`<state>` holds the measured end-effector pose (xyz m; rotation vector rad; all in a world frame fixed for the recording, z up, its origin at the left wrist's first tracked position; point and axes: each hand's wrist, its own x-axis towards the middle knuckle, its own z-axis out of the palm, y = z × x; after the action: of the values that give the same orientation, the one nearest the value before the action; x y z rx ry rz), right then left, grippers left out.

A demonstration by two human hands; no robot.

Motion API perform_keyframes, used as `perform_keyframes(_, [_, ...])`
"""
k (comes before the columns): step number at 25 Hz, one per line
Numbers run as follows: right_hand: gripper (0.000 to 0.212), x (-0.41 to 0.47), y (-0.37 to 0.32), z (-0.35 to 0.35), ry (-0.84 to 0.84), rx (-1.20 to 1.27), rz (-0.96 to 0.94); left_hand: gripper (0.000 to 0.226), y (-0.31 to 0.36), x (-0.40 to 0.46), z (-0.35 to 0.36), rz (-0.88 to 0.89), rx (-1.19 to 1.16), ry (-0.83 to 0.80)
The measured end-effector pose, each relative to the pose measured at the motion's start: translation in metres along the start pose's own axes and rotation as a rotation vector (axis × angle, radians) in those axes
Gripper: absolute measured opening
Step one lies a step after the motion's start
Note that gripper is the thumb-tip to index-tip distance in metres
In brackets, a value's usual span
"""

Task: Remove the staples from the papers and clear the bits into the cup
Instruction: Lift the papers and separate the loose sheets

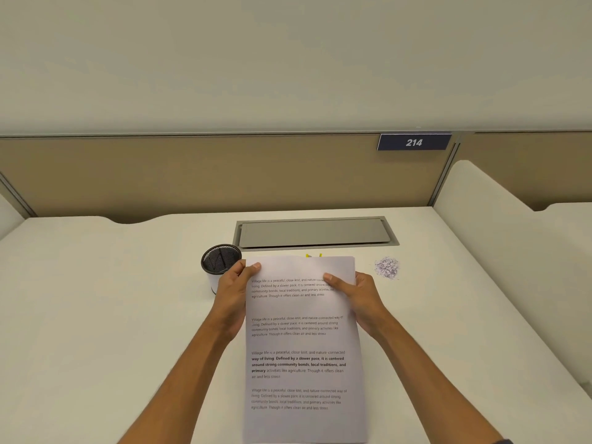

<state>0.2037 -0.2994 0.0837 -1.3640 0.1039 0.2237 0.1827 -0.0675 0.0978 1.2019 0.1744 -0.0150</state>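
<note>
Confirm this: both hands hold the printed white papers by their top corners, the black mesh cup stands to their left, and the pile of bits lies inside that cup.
Wrong on the bits. The head view shows the small pile of shredded bits lying on the white desk, right of the printed white papers. The rest holds: left hand, right hand, black mesh cup.

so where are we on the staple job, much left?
Early, by the look of it. Both hands, left and right, hold the papers up by the top edge; no staple is visible from here, so I can't tell if any are out. A yellow thing peeks out behind the sheets. The pile of bits still sits on the desk, not in the cup.
</note>
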Motion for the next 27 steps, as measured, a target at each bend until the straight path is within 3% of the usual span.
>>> perform_keyframes(11, [0.01,-0.028,-0.026,0.015,0.041,0.132,-0.024,0.004,0.028,-0.018,0.021,0.213,0.067,0.09])
perform_keyframes(17, [0.01,-0.045,-0.039,0.02,0.038,0.125,-0.069,0.021,0.037,-0.026,0.024,0.239,0.042,0.132])
perform_keyframes(27, [0.01,-0.065,-0.052,0.025,0.041,0.143,-0.103,0.01,0.054,-0.044,0.032,0.298,-0.026,0.124])
